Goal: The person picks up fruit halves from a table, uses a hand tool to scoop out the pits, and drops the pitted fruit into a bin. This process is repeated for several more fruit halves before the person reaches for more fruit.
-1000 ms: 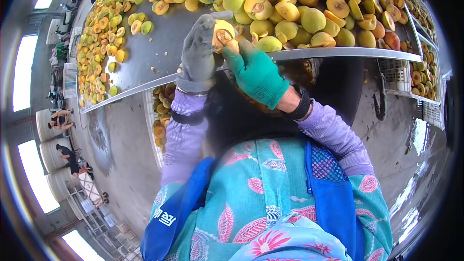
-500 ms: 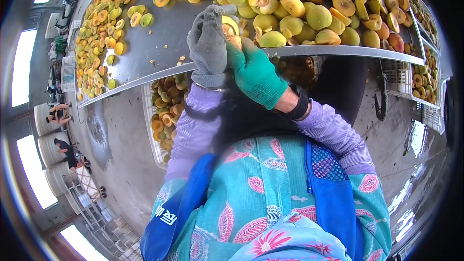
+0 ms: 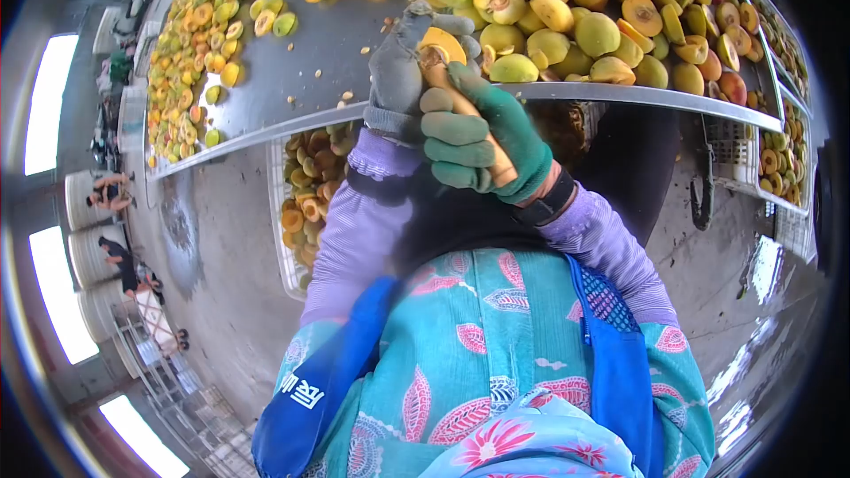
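Note:
My left hand point(image 3: 396, 71), in a grey glove, is closed around a halved yellow-orange fruit, which looks like an apricot half point(image 3: 445, 41), cut face toward me. My right hand point(image 3: 487, 137), in a green glove, wraps around a tool with a light wooden handle point(image 3: 462, 104). The handle slants up to the left, and its upper end meets the lower edge of the fruit. The tool's working tip cannot be made out. Both hands are close together above the front rim of the metal table point(image 3: 292, 134).
A large pile of halved fruit point(image 3: 549, 22) covers the table's right and back; another heap point(image 3: 190, 62) lies left. Small pits point(image 3: 319, 73) dot the metal surface. Below the rim stands a crate of fruit point(image 3: 305, 204). More crates point(image 3: 784, 159) stand right. People point(image 3: 119, 261) sit far left.
My right hand has turned, and the wooden handle in it now shows. The fruit in my left hand now shows its orange cut face. The whole view has shifted slightly.

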`<state>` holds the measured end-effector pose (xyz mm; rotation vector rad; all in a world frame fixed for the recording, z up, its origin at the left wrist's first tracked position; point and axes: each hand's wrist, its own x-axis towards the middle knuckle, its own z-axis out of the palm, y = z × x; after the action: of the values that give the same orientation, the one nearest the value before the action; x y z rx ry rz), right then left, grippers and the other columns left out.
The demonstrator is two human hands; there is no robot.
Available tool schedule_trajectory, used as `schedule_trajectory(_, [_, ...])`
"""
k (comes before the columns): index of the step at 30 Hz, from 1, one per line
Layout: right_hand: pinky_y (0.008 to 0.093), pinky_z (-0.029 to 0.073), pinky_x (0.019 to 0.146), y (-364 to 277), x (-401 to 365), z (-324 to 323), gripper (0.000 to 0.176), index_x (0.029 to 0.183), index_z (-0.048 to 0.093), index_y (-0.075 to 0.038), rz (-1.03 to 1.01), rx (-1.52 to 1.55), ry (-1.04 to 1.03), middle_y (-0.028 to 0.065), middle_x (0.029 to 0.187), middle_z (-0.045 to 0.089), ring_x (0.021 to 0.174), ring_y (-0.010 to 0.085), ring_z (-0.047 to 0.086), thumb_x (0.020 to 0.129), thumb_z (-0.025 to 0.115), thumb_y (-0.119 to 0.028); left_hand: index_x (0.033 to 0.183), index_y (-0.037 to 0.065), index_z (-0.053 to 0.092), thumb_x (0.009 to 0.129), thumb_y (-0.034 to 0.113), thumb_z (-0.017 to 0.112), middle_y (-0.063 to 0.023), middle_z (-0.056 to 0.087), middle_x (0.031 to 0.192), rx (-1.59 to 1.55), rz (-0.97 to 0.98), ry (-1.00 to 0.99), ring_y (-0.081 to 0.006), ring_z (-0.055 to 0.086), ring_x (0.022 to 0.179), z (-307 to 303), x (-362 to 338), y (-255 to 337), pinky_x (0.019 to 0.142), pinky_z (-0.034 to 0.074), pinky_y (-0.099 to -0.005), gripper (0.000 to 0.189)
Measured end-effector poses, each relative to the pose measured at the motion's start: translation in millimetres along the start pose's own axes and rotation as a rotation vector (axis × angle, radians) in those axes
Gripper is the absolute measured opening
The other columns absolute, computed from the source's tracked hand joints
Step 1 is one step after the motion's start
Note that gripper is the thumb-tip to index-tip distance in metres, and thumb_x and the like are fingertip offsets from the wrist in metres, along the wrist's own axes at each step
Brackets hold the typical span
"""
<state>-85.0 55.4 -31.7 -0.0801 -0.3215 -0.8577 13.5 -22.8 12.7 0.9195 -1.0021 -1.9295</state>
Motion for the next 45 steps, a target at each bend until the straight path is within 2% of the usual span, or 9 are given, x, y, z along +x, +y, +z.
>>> schedule_trajectory(5, [0.0253,0.031,0.046,16,-4,9,0.037,0.088,0.052,-0.016,0.082,-0.062,0.089,-0.0083,0.058,0.038,0.044,0.0081,0.034,0.099,0.039,-0.049,0.101,0.004,0.061,0.092,0.046,0.051,-0.0092,0.063,0.082,-0.497,-0.059,-0.09,-0.0193,0.059,0.063,-89,-51,-3,0.055,0.05,-0.0311,0.045])
schedule_trajectory(9, [0.0252,0.038,0.042,0,-13,18,0.036,0.091,0.053,-0.012,-0.137,-0.711,0.853,-0.004,0.06,0.047,0.045,0.0096,0.043,0.096,0.048,-0.048,0.104,0.002,0.063,0.085,0.038,0.06,-0.0169,0.066,0.09,1.73,0.438,0.483,-0.0332,0.064,0.08,-185,-105,15,0.07,0.05,-0.041,0.041])
schedule_trajectory(14, [0.0293,0.048,0.055,32,10,45,0.031,0.106,0.056,-0.006,-0.113,-1.135,0.105,0.0059,0.077,0.06,0.064,0.0169,0.058,0.094,0.056,-0.035,0.091,0.003,0.067,0.081,0.038,0.061,-0.0192,0.065,0.094,1.561,-0.407,0.38,-0.0371,0.061,0.092,-208,-128,51,0.079,0.047,-0.0445,0.036])
schedule_trajectory(19, [0.0421,0.046,0.061,118,58,143,0.033,0.099,0.052,-0.002,0.133,-1.421,-0.412,0.0198,0.071,0.059,0.066,0.0319,0.061,0.095,0.051,-0.035,0.091,0.004,0.067,0.082,0.035,0.06,-0.014,0.067,0.083,1.804,-0.21,0.067,-0.0275,0.063,0.08,-176,-89,57,0.074,0.049,-0.0381,0.034])
schedule_trajectory(27, [0.0313,0.049,0.072,114,40,159,0.033,0.105,0.055,-0.001,0.463,-0.534,-0.369,0.0088,0.093,0.062,0.083,0.0175,0.061,0.081,0.065,-0.02,0.093,0.004,0.069,0.083,0.023,0.061,-0.0078,0.066,0.077,1.62,-0.158,0.125,-0.0167,0.062,0.07,-139,-61,84,0.067,0.049,-0.0306,0.022])
schedule_trajectory(32, [0.0378,0.046,0.065,117,41,163,0.035,0.103,0.049,-0.001,-0.342,-1.003,-0.347,0.0109,0.078,0.056,0.071,0.0262,0.057,0.08,0.064,-0.022,0.092,0.007,0.07,0.085,0.016,0.06,-0.0027,0.064,0.075,1.207,0.089,0.311,-0.0086,0.057,0.067,-132,-19,82,0.062,0.047,-0.0267,0.015])
schedule_trajectory(39, [0.0395,0.048,0.07,119,31,135,0.034,0.101,0.054,-0.001,0.143,-1.247,-0.309,0.0148,0.083,0.061,0.076,0.0274,0.062,0.074,0.067,-0.019,0.098,-0.001,0.063,0.092,0.013,0.059,-0.0009,0.062,0.078,1.409,-0.027,-0.062,-0.008,0.056,0.069,-124,7,67,0.063,0.046,-0.022,0.015])
schedule_trajectory(44, [0.028,0.046,0.059,101,15,168,0.015,0.088,0.064,-0.006,0.269,-0.865,-0.42,0.0011,0.075,0.06,0.066,0.0115,0.055,0.079,0.072,-0.015,0.096,0.008,0.07,0.085,0.034,0.059,-0.015,0.069,0.09,1.782,-0.128,0.106,-0.0355,0.065,0.084,-59,-28,90,0.077,0.05,-0.0421,0.029])
schedule_trajectory(45, [0.0282,0.045,0.055,89,9,185,0.012,0.087,0.063,-0.006,0.349,-0.721,-0.338,-0.0001,0.073,0.059,0.063,0.0107,0.055,0.08,0.071,-0.012,0.088,0.007,0.071,0.086,0.029,0.058,-0.0069,0.068,0.077,1.716,-0.264,0.059,-0.0159,0.063,0.072,-62,-22,92,0.07,0.05,-0.0316,0.026])
